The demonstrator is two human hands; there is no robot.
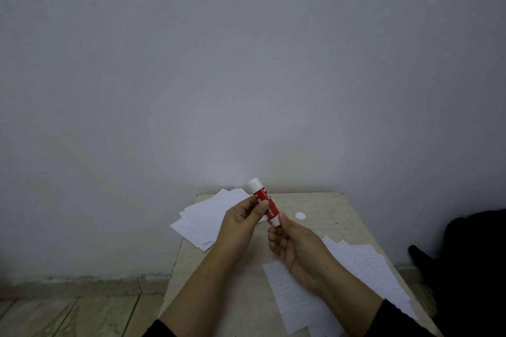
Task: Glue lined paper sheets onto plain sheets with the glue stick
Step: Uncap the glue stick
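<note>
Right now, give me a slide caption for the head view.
Both hands hold a red glue stick above the table, paper stacks on either side.

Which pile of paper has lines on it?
The pile at the right, under the right hand, shows faint lines. The far-left pile looks plain.

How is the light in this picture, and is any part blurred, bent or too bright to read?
Head view: dim, even light with a faint brighter patch on the wall; no hard shadows or glare. The wide lens bends the table edges and floor line. The glue stick, gripped by the left hand and right hand, is fairly sharp, but its label is too small to read; the lines on the lined sheets are faint.
</note>
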